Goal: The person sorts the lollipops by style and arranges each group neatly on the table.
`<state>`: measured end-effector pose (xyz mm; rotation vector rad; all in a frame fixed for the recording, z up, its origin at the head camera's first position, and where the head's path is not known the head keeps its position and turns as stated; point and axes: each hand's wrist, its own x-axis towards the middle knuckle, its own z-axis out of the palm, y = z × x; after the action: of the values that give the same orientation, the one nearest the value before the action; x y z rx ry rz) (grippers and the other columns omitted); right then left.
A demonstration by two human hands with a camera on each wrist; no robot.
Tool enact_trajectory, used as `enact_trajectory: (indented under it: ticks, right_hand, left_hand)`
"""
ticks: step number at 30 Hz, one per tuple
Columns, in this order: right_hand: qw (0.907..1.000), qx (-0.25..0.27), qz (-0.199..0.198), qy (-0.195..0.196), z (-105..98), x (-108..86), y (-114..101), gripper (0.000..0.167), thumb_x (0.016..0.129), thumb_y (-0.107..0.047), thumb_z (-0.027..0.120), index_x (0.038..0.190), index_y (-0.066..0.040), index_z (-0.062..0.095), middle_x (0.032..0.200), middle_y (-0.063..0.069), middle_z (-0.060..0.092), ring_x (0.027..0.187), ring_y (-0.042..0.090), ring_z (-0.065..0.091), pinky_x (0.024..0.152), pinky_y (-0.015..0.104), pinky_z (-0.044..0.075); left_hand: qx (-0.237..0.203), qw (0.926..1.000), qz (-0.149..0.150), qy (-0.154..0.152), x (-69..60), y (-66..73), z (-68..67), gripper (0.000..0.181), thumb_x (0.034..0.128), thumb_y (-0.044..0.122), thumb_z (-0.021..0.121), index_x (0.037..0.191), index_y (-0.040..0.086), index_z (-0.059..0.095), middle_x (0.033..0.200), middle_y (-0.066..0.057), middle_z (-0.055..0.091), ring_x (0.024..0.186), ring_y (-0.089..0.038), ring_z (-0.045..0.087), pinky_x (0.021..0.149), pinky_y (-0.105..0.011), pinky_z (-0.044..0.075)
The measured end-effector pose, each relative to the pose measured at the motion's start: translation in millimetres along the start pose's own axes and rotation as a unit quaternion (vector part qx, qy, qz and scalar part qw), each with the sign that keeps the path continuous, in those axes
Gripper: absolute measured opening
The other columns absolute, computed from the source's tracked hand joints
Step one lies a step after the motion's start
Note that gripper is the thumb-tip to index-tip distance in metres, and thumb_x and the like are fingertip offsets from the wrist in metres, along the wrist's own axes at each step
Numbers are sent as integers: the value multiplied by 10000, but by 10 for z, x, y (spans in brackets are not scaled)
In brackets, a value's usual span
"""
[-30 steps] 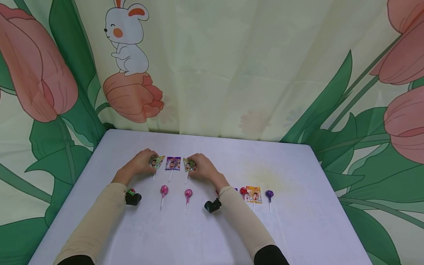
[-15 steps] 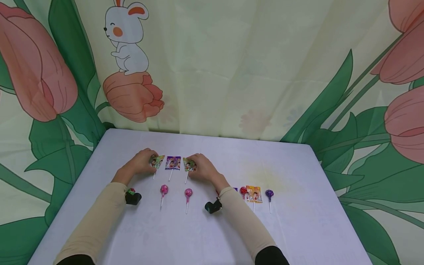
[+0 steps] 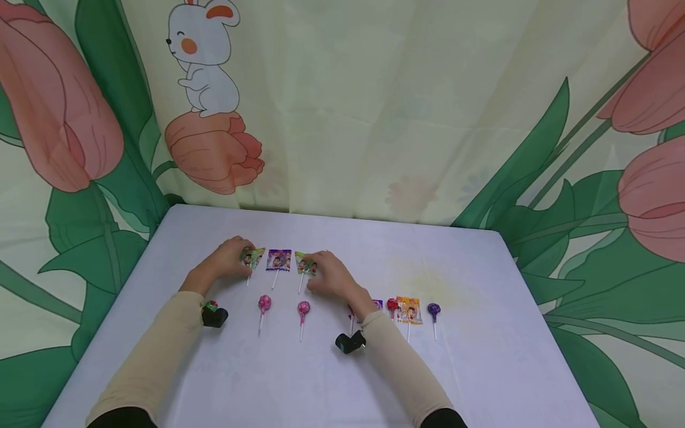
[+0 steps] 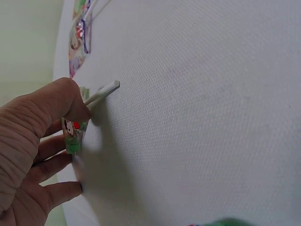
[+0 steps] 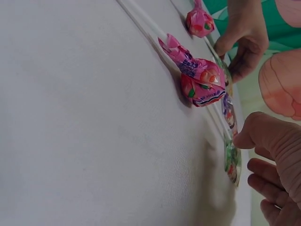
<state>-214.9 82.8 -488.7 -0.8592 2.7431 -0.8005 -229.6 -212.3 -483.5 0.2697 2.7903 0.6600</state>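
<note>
At the far left part of the table, my left hand (image 3: 227, 260) pinches a flat lollipop in a green wrapper (image 4: 75, 136), thumb on the near side by its white stick. A purple-wrapped flat lollipop (image 3: 279, 260) lies just right of it. Beyond that lies another green-wrapped lollipop (image 5: 231, 162). My right hand (image 3: 333, 274) is at its right edge, thumb and fingers parted, the thumb tip close to the wrapper; whether it touches is unclear. Two round pink lollipops (image 3: 264, 302) (image 5: 202, 80) lie in front of this row.
To the right lie a round red lollipop (image 3: 392, 304), an orange-wrapped flat one (image 3: 409, 310) and a round purple one (image 3: 434, 309). A purple wrapper (image 3: 377, 304) is partly hidden by my right forearm. A printed curtain (image 3: 348, 119) hangs behind the white table (image 3: 497, 356).
My right hand has loosened and drawn slightly back to the right from the green-wrapped lollipop. The left hand stays in place on its lollipop.
</note>
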Motion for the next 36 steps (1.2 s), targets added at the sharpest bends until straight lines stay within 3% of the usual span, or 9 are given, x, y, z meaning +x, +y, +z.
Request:
enact_trajectory:
  ticks: [10, 18, 36]
  right_hand:
    - [9998, 167, 66, 105, -8, -166, -10, 603, 852, -164, 793, 1410, -59, 591, 1390, 125, 602, 1318, 281, 530, 1130, 440, 431]
    - [9985, 358, -258, 326, -29, -309, -4, 586, 848, -138, 782, 1398, -65, 596, 1388, 136, 600, 1313, 294, 528, 1117, 450, 439]
    - [9967, 609, -46, 537, 2, -586, -50, 594, 845, -131, 799, 1404, -88, 601, 1379, 93, 606, 1294, 263, 542, 1100, 461, 462]
  left_hand:
    - [-1, 10000, 25, -6, 14, -8, 12, 609, 801, 155, 858, 1307, -60, 596, 1249, -249, 572, 1146, -388, 558, 1073, -561, 447]
    - [16, 10000, 57, 8, 17, -11, 15, 608, 798, 156, 859, 1303, -59, 599, 1242, -246, 578, 1139, -386, 560, 1070, -562, 449]
    - [-25, 10000, 12, 54, 19, -30, 32, 617, 802, 157, 852, 1319, -57, 592, 1278, -253, 571, 1178, -404, 546, 1087, -572, 436]
